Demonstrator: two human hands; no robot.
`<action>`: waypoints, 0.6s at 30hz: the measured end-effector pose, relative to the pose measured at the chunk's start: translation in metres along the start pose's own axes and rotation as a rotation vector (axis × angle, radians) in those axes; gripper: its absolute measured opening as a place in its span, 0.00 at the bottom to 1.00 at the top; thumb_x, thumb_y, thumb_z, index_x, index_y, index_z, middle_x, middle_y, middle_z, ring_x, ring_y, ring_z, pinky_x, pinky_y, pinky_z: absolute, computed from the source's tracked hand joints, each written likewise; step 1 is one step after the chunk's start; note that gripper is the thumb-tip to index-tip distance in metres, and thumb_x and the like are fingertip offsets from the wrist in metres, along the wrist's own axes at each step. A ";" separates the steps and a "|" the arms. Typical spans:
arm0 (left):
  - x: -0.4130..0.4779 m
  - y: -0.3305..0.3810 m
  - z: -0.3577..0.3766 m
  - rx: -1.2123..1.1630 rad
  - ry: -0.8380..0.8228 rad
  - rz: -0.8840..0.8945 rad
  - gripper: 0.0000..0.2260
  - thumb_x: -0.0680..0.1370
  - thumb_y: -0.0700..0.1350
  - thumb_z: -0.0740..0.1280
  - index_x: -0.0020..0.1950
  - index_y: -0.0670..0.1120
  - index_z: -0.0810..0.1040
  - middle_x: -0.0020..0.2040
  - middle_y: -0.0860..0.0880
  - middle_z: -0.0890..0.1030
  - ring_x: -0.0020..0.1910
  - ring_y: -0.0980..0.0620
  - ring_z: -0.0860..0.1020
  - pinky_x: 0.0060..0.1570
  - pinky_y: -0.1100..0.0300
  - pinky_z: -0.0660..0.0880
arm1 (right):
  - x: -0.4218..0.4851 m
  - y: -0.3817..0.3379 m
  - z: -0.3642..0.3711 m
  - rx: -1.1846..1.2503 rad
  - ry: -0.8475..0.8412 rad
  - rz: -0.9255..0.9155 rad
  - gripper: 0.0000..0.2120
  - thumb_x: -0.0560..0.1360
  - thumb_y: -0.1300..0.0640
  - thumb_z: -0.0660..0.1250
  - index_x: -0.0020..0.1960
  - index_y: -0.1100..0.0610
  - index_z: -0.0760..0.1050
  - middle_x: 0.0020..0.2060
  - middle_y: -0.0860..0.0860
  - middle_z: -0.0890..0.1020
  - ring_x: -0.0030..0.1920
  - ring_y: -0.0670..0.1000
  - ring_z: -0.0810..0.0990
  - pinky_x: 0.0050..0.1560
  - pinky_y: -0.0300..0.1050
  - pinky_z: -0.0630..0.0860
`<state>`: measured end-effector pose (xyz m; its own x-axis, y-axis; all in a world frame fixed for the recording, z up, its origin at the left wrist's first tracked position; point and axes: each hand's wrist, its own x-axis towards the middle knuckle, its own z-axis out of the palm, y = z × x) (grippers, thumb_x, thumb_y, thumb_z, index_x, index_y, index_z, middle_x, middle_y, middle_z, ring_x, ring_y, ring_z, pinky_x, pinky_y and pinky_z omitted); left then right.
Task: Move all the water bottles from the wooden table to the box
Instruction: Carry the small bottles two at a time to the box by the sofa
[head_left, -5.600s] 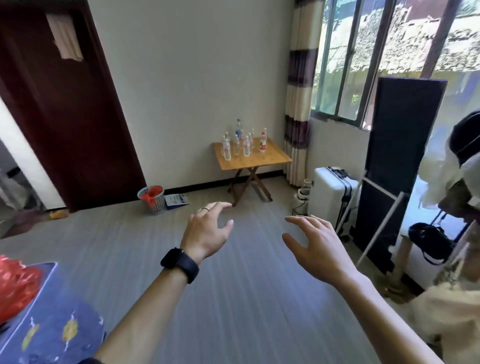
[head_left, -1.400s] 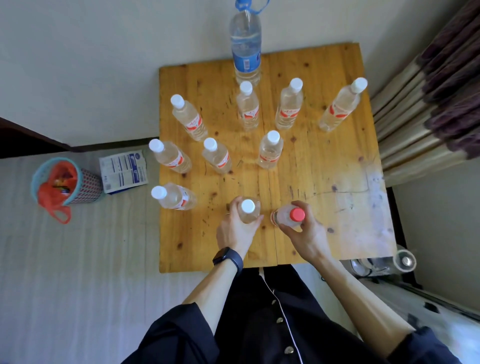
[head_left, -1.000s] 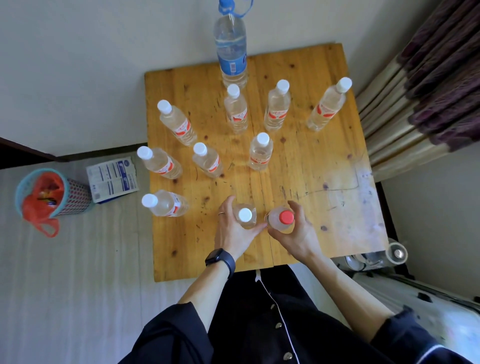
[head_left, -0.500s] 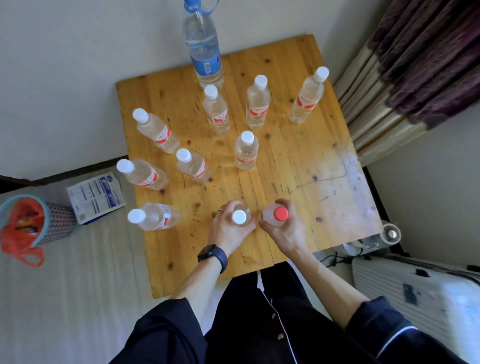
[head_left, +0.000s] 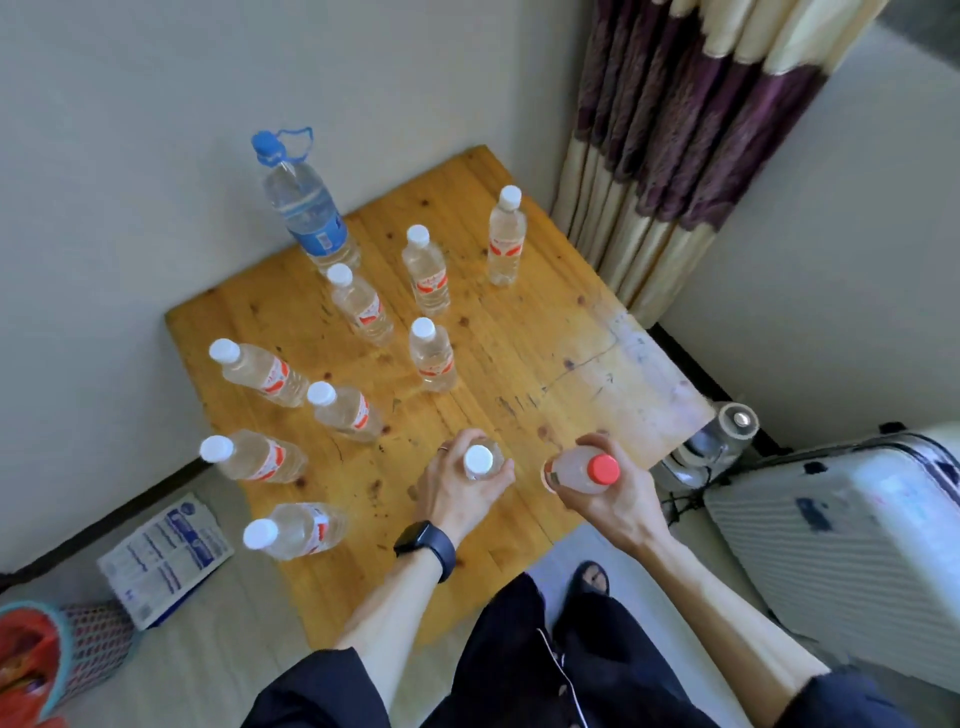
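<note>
The person leans over the knotty yellow-wood surface (head_left: 519, 322) with a bottle in each hand. The left grip (head_left: 457, 493) is wrapped from the side round a small clear plastic bottle with a white cap (head_left: 478, 460), fingers curled about its shoulder so the cap pokes up free. The right grip (head_left: 615, 501) is clamped the same way on a small clear plastic bottle with a red cap (head_left: 602, 467), which leans a little to the left. Both bottles are over the near edge of the surface. The hands hide their bases, so I cannot tell whether they have left the wood. Taking the two nearest bottles, one per hand, looks like plain economy: fewer trips and no reaching across the rest.

Eight more small white-capped bottles with red labels (head_left: 431, 356) stand about the surface. They are spaced far enough apart that a hand could close round any one without knocking its neighbour. A tall clear bottle with a blue cap and blue label (head_left: 306, 208) stands at the far edge by the wall. I judge it will want a hand to itself.

The box is nowhere in view, so the carry means turning away from this corner. A pale ribbed hard-shell suitcase (head_left: 841, 530) lies close on the right and a purple-and-cream striped curtain (head_left: 701, 130) hangs beyond the surface, so backing off or going left looks the easier way out. By my reckoning the job is only starting.
</note>
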<state>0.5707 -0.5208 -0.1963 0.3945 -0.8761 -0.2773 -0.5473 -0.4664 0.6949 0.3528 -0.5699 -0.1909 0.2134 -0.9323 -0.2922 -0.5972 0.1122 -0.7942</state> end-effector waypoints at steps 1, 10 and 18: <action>0.002 0.008 0.001 0.011 -0.025 0.029 0.17 0.70 0.63 0.72 0.55 0.61 0.74 0.51 0.55 0.81 0.47 0.51 0.77 0.42 0.61 0.69 | -0.008 0.003 -0.008 0.007 0.019 0.006 0.25 0.65 0.44 0.78 0.57 0.36 0.70 0.45 0.38 0.83 0.43 0.41 0.83 0.41 0.42 0.80; -0.045 0.155 0.082 0.123 -0.258 0.619 0.21 0.66 0.66 0.67 0.55 0.59 0.75 0.48 0.52 0.83 0.47 0.48 0.80 0.40 0.61 0.69 | -0.142 0.040 -0.111 0.190 0.534 0.151 0.23 0.64 0.46 0.80 0.54 0.39 0.73 0.44 0.36 0.82 0.43 0.40 0.82 0.40 0.32 0.76; -0.232 0.254 0.201 0.149 -0.553 0.910 0.18 0.68 0.63 0.72 0.54 0.59 0.76 0.48 0.54 0.84 0.49 0.49 0.81 0.45 0.59 0.74 | -0.359 0.102 -0.178 0.193 1.025 0.328 0.24 0.59 0.42 0.76 0.53 0.39 0.73 0.44 0.33 0.81 0.43 0.39 0.81 0.40 0.31 0.75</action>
<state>0.1914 -0.4601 -0.0893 -0.5753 -0.8178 0.0160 -0.5656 0.4118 0.7145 0.0778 -0.2849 -0.0721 -0.7327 -0.6805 0.0063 -0.3568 0.3763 -0.8550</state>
